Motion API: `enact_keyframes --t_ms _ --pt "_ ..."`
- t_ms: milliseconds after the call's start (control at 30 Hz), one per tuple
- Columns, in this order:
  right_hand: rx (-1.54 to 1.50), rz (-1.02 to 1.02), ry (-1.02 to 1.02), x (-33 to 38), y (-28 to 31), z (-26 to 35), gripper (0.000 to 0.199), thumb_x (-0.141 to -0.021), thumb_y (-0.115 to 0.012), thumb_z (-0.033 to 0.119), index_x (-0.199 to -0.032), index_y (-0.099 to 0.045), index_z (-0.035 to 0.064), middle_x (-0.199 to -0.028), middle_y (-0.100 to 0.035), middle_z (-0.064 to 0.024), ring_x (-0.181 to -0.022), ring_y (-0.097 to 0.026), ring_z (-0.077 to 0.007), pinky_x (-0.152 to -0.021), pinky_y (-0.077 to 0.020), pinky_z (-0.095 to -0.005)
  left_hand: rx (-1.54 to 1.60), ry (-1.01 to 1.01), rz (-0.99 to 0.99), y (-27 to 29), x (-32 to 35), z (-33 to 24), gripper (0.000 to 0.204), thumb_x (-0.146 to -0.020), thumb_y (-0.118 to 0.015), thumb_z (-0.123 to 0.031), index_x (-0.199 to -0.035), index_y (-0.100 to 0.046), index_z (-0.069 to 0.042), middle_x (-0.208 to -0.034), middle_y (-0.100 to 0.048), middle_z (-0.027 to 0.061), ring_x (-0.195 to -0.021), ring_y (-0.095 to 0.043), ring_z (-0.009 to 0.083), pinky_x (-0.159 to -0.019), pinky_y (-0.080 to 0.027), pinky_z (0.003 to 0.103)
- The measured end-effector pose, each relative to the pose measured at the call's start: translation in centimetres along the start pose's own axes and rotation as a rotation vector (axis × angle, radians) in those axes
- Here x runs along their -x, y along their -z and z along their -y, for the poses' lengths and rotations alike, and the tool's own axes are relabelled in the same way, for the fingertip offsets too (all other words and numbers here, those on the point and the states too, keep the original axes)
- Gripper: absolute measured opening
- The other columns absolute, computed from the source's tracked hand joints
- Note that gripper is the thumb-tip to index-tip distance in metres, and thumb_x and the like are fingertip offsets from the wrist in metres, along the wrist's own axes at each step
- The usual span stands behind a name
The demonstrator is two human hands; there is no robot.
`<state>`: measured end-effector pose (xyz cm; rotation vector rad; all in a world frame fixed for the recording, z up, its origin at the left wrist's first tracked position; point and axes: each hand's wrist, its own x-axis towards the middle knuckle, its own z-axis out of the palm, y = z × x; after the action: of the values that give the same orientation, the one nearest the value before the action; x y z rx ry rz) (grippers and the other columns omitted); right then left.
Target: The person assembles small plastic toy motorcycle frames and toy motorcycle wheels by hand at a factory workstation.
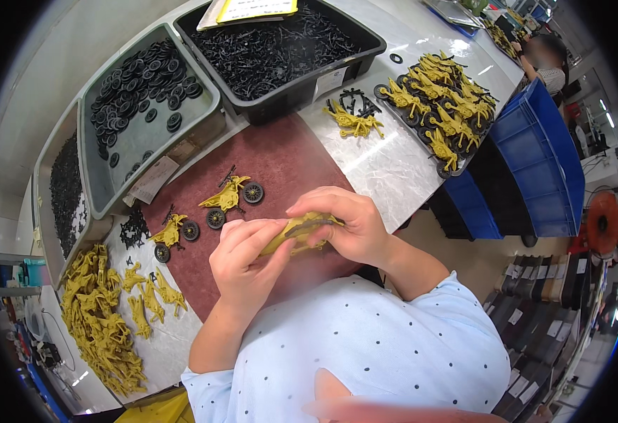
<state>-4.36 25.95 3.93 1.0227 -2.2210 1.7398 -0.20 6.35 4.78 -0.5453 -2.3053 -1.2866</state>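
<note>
Close in front of my chest, both hands grip a yellow plastic toy motorcycle body with a dark strip along it. My left hand pinches one end between thumb and fingers. At the other end, my right hand is closed with its thumb and fingers on the piece. The fingers hide much of it. Beyond my left hand, on a dark red mat, stands a yellow toy motorcycle with black wheels. Another toy motorcycle sits at the mat's left edge.
A grey bin holds black wheels; a black bin holds small black parts. Yellow bodies are heaped at left. Wheeled motorcycles pile up at right, beside blue crates. Another person is at the far right.
</note>
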Motion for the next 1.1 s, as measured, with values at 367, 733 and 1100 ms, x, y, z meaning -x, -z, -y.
enact_keyframes --t_ms 367,733,1100 --pt "0.033 0.006 0.088 -0.7 0.3 0.2 0.033 -0.070 -0.077 0.003 -0.101 -0.068 0.0013 -0.092 -0.071 -0.0088 -0.085 -0.066 -0.0236 -0.076 -0.0485 -0.0333 -0.035 0.066 0.013 0.2 -0.2 0.3 0.030 -0.064 -0.079 -0.003 -0.094 -0.073 -0.005 -0.093 -0.069 0.0073 -0.090 -0.064 0.0214 -0.079 -0.043 0.032" --pt "0.012 -0.048 0.066 0.1 -0.5 1.1 0.038 -0.068 -0.080 0.006 -0.105 -0.069 0.0021 -0.099 -0.070 -0.0099 -0.088 -0.066 -0.0242 -0.081 -0.0487 -0.0341 -0.284 -0.134 -0.035 0.4 0.4 -0.9 0.036 -0.064 -0.078 -0.007 -0.099 -0.069 -0.007 -0.091 -0.068 0.0043 -0.094 -0.065 0.0221 -0.084 -0.036 0.035" --pt "-0.031 -0.095 0.174 0.9 -1.8 1.1 0.031 -0.074 -0.078 0.014 -0.101 -0.068 0.0036 -0.096 -0.068 -0.0074 -0.088 -0.065 -0.0231 -0.080 -0.0473 -0.0362 -0.380 -0.195 -0.052 -0.2 0.2 -2.2 0.025 -0.063 -0.068 0.002 -0.088 -0.065 -0.002 -0.083 -0.066 0.0068 -0.083 -0.067 0.0226 -0.076 -0.034 0.033"
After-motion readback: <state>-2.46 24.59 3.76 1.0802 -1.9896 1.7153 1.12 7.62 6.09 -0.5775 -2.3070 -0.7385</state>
